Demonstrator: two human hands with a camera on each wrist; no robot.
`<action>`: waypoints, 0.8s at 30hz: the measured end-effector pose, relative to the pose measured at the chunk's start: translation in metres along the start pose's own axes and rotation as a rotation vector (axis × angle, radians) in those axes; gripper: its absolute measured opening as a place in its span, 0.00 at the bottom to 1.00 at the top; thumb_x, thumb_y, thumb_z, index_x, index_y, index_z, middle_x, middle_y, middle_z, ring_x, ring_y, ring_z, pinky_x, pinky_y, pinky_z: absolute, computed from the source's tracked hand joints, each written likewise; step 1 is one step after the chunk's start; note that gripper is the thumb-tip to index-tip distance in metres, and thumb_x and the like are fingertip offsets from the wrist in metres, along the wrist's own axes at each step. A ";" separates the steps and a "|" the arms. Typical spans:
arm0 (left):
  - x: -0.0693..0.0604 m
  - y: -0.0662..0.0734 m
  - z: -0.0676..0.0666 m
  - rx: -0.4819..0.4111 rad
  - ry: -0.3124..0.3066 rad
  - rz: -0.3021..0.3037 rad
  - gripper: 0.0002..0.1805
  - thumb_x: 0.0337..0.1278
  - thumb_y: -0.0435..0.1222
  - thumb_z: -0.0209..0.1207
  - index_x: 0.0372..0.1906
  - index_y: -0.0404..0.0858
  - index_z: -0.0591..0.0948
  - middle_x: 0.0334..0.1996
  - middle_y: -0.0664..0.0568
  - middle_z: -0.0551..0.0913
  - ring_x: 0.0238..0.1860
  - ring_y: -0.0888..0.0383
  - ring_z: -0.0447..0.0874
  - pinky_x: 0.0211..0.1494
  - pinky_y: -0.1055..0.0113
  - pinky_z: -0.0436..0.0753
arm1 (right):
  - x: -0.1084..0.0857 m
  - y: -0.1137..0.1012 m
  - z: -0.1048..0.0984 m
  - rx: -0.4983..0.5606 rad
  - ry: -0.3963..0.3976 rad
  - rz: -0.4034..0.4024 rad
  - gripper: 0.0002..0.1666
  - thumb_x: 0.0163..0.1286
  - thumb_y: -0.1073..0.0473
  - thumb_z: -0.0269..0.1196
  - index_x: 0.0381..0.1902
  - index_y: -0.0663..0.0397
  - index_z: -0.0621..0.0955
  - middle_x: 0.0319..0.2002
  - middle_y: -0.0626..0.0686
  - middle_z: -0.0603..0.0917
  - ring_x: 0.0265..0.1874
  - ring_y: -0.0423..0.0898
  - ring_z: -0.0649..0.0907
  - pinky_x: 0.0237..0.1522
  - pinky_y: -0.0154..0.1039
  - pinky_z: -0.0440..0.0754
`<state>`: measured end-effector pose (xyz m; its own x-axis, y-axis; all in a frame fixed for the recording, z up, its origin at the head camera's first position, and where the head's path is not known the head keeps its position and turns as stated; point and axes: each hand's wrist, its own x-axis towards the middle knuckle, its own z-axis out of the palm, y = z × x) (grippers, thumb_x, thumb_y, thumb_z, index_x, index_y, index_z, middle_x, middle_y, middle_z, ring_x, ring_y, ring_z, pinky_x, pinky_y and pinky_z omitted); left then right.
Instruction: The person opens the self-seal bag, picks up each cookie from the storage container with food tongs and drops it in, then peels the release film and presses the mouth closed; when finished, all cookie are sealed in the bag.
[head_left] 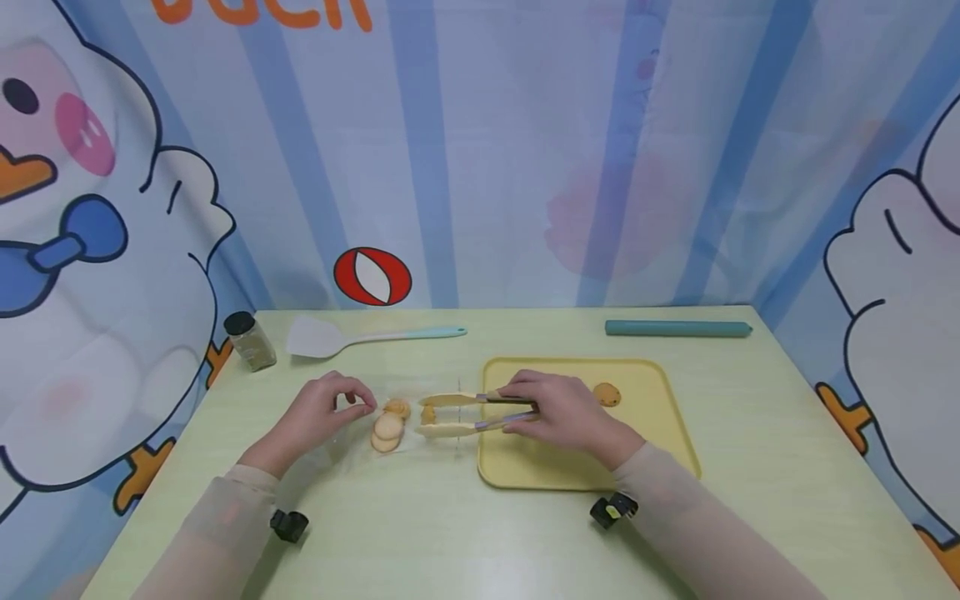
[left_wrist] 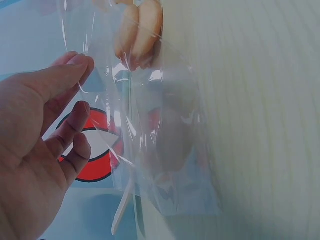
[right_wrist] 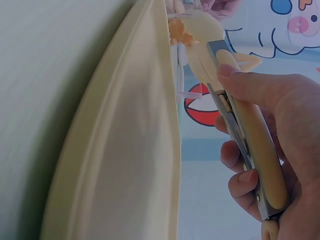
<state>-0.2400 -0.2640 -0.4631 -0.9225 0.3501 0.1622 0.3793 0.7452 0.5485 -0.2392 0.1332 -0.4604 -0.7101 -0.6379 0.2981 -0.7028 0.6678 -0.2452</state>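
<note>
My left hand [head_left: 322, 408] pinches the edge of a clear plastic bag [left_wrist: 172, 165] between thumb and index finger. Several round pale cookies [head_left: 387, 427] lie in the bag, close to the left fingertips. My right hand [head_left: 558, 408] grips a pair of tongs [right_wrist: 262, 160] by the handles. The tongs' yellow tips point left, spread apart around a small brown cookie [head_left: 428, 415]; whether they touch it I cannot tell. Beneath the right hand is a yellow tray [head_left: 517, 467], with one round brown cookie [head_left: 607, 394] lying on it.
Toward the back left stands a jar [head_left: 255, 346] with a black lid. A white spatula [head_left: 318, 337] with a pale blue handle lies beside it. At the back right lies a teal rod-shaped object [head_left: 675, 328]. A printed curtain [head_left: 495, 150] hangs behind the table.
</note>
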 end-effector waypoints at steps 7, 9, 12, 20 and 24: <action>0.000 -0.002 0.000 -0.008 0.004 -0.002 0.05 0.63 0.36 0.70 0.37 0.52 0.88 0.37 0.59 0.86 0.42 0.51 0.80 0.38 0.65 0.75 | 0.012 -0.008 0.006 0.013 -0.002 -0.019 0.28 0.65 0.39 0.72 0.59 0.42 0.86 0.51 0.40 0.86 0.34 0.37 0.84 0.33 0.35 0.79; 0.000 -0.001 0.000 -0.012 0.002 0.000 0.04 0.63 0.37 0.70 0.37 0.51 0.88 0.37 0.59 0.86 0.42 0.51 0.80 0.38 0.65 0.75 | 0.013 -0.010 0.005 -0.010 -0.002 -0.017 0.28 0.65 0.38 0.72 0.59 0.41 0.86 0.51 0.40 0.86 0.33 0.36 0.84 0.32 0.35 0.78; 0.000 -0.001 0.001 -0.014 0.000 -0.002 0.03 0.63 0.37 0.70 0.37 0.51 0.88 0.37 0.59 0.86 0.42 0.51 0.80 0.38 0.65 0.75 | 0.015 -0.011 0.003 -0.052 0.005 -0.021 0.27 0.65 0.38 0.72 0.59 0.40 0.86 0.50 0.40 0.86 0.32 0.36 0.84 0.31 0.35 0.78; -0.001 0.000 0.002 -0.012 0.006 -0.021 0.06 0.62 0.36 0.70 0.36 0.53 0.88 0.37 0.59 0.86 0.42 0.52 0.79 0.39 0.64 0.75 | 0.025 -0.017 0.009 -0.067 -0.011 -0.054 0.28 0.65 0.38 0.73 0.59 0.39 0.86 0.51 0.40 0.85 0.30 0.33 0.81 0.30 0.33 0.77; 0.000 0.001 0.001 -0.015 0.003 -0.016 0.05 0.63 0.36 0.70 0.36 0.52 0.88 0.37 0.60 0.86 0.42 0.54 0.78 0.39 0.64 0.75 | 0.027 -0.021 0.010 -0.041 -0.018 -0.042 0.29 0.63 0.40 0.74 0.59 0.40 0.86 0.51 0.41 0.85 0.30 0.34 0.81 0.31 0.34 0.77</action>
<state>-0.2392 -0.2627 -0.4637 -0.9288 0.3362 0.1558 0.3632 0.7422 0.5632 -0.2443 0.0982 -0.4566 -0.6809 -0.6722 0.2907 -0.7300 0.6550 -0.1950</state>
